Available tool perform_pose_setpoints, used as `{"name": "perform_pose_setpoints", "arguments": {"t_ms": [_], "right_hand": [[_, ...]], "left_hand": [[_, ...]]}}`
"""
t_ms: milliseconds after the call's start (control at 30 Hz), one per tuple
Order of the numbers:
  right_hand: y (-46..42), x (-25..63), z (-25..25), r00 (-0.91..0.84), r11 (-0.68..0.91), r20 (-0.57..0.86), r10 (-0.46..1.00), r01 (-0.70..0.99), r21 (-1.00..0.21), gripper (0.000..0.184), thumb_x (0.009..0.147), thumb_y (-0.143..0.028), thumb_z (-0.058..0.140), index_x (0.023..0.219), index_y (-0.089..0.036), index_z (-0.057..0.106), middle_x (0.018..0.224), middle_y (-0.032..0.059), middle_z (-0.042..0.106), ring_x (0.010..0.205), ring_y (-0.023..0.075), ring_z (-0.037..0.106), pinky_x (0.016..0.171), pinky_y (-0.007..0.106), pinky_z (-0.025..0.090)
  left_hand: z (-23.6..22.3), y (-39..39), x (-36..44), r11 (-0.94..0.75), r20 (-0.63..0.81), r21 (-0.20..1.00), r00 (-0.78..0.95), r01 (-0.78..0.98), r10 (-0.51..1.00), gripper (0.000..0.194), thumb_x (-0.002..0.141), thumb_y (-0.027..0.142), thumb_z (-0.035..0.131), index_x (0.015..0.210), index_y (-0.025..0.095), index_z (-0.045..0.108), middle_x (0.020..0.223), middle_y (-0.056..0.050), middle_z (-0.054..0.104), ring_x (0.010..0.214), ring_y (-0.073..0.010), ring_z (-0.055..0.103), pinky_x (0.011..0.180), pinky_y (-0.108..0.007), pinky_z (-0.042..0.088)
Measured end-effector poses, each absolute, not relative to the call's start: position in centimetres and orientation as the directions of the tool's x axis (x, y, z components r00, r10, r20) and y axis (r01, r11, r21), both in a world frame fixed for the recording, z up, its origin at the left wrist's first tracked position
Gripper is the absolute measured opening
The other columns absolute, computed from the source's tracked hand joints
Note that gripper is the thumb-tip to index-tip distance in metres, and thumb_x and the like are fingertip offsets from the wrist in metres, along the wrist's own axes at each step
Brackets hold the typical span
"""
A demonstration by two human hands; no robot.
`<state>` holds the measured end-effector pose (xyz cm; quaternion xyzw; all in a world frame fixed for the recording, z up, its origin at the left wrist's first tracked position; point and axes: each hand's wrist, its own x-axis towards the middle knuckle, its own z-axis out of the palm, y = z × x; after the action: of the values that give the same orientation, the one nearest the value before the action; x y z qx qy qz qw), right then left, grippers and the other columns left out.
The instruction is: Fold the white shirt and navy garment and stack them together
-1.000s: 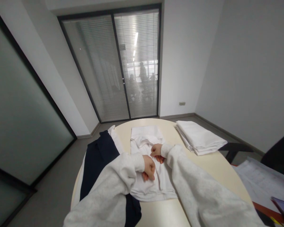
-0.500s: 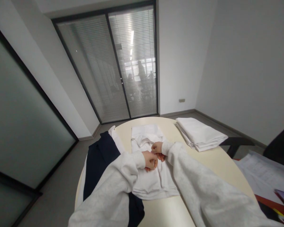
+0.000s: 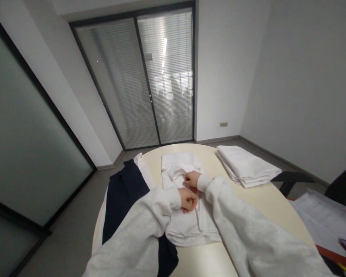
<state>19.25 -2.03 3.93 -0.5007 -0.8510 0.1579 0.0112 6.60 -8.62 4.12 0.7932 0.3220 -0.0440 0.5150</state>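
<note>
A white garment (image 3: 184, 227), which looks like a folded shirt, lies in front of me on the round table (image 3: 203, 257), its lower edge towards me. My left hand (image 3: 188, 199) is closed over the middle of it, the fingers curled together on the cloth. Just beyond, my right hand (image 3: 192, 179) pinches the same garment below its rumpled upper part. The fingertips of both hands are partly hidden, and a crease runs down the cloth from between them.
Navy clothing (image 3: 123, 196) lies over white cloth on the left, partly under my left sleeve. Folded white cloth (image 3: 245, 163) is stacked at the right edge. Beyond it are a chair armrest (image 3: 294, 177) and papers (image 3: 325, 219). A glass partition (image 3: 138, 84) stands behind.
My left hand has moved slightly towards me and to the right along the white garment. My right hand stays nearly in place. The whole view has shifted a little.
</note>
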Motion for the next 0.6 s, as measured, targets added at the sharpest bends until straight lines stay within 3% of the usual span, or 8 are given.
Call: {"name": "perform_pose_setpoints", "arguments": {"t_ms": [100, 167, 267, 333, 367, 467, 600], "right_hand": [[-2.3, 18.3, 3.2, -0.496, 0.476, -0.058, 0.866, 0.855, -0.205, 0.026, 0.076, -0.039, 0.051, 0.085, -0.017, 0.061, 0.079, 0.0070, 0.065, 0.072, 0.0187, 0.060, 0.061, 0.025, 0.041], [-3.0, 17.8, 2.7, -0.520, 0.510, -0.009, 0.854, 0.841, -0.181, 0.027, 0.076, -0.040, 0.050, 0.090, -0.019, 0.060, 0.080, 0.0061, 0.064, 0.072, 0.0183, 0.059, 0.060, 0.025, 0.041], [-4.2, 17.4, 2.4, -0.552, 0.579, 0.189, 0.812, 0.800, -0.155, 0.025, 0.081, -0.036, 0.042, 0.092, -0.019, 0.058, 0.078, 0.0054, 0.062, 0.071, 0.0175, 0.057, 0.063, 0.027, 0.042], [-4.6, 17.4, 2.4, -0.595, 0.666, 0.334, 0.731, 0.727, -0.164, 0.023, 0.082, -0.031, 0.039, 0.089, -0.018, 0.056, 0.081, 0.0061, 0.060, 0.074, 0.0169, 0.055, 0.068, 0.028, 0.043], [-4.7, 17.4, 2.5, -0.632, 0.726, 0.387, 0.671, 0.666, -0.171, 0.021, 0.080, -0.029, 0.041, 0.089, -0.017, 0.056, 0.085, 0.0068, 0.058, 0.078, 0.0171, 0.054, 0.071, 0.029, 0.043], [-4.4, 17.5, 2.1, -0.721, 0.867, 0.490, 0.491, 0.460, -0.193, 0.026, 0.072, -0.023, 0.050, 0.096, -0.016, 0.055, 0.102, 0.0097, 0.054, 0.095, 0.0194, 0.049, 0.083, 0.033, 0.041], [-3.6, 17.4, 0.7, -0.791, 0.920, 0.470, 0.392, 0.324, -0.220, 0.037, 0.070, -0.020, 0.049, 0.107, -0.017, 0.054, 0.116, 0.0100, 0.048, 0.104, 0.0195, 0.046, 0.090, 0.036, 0.038]], "left_hand": [[4.8, -8.0, 5.8, -0.210, -0.375, 0.824, 0.784, 0.527, 0.496, 0.011, 0.071, 0.022, 0.060, 0.071, 0.016, 0.052, 0.049, 0.006, 0.054, 0.041, -0.0078, 0.051, 0.044, -0.019, 0.043], [5.9, -6.9, 4.5, -0.271, -0.255, 0.808, 0.726, 0.522, 0.639, 0.020, 0.070, 0.034, 0.062, 0.072, 0.016, 0.054, 0.048, 0.005, 0.053, 0.040, -0.0082, 0.050, 0.043, -0.019, 0.041], [7.1, -4.6, 2.0, -0.433, 0.166, 0.718, 0.470, 0.546, 0.867, 0.025, 0.074, 0.040, 0.057, 0.077, 0.016, 0.056, 0.057, 0.004, 0.054, 0.050, -0.0092, 0.052, 0.051, -0.021, 0.043], [6.7, -3.2, 0.5, -0.512, 0.453, 0.587, 0.269, 0.628, 0.850, 0.025, 0.072, 0.038, 0.059, 0.086, 0.017, 0.057, 0.080, -0.002, 0.059, 0.075, -0.0137, 0.057, 0.067, -0.026, 0.047], [6.1, -2.6, 0.0, -0.549, 0.521, 0.506, 0.272, 0.665, 0.809, 0.031, 0.070, 0.037, 0.061, 0.093, 0.017, 0.056, 0.095, -0.005, 0.058, 0.091, -0.0171, 0.054, 0.077, -0.030, 0.045], [3.3, -1.3, -0.8, -0.553, 0.512, 0.303, 0.356, 0.776, 0.781, 0.048, 0.071, 0.036, 0.060, 0.115, 0.019, 0.050, 0.129, -0.009, 0.042, 0.122, -0.0241, 0.032, 0.100, -0.041, 0.028], [0.5, -0.6, -1.1, -0.445, 0.314, 0.179, 0.378, 0.877, 0.871, 0.065, 0.073, 0.030, 0.056, 0.133, 0.024, 0.032, 0.143, -0.005, 0.021, 0.131, -0.0268, 0.012, 0.104, -0.045, 0.018]]}}
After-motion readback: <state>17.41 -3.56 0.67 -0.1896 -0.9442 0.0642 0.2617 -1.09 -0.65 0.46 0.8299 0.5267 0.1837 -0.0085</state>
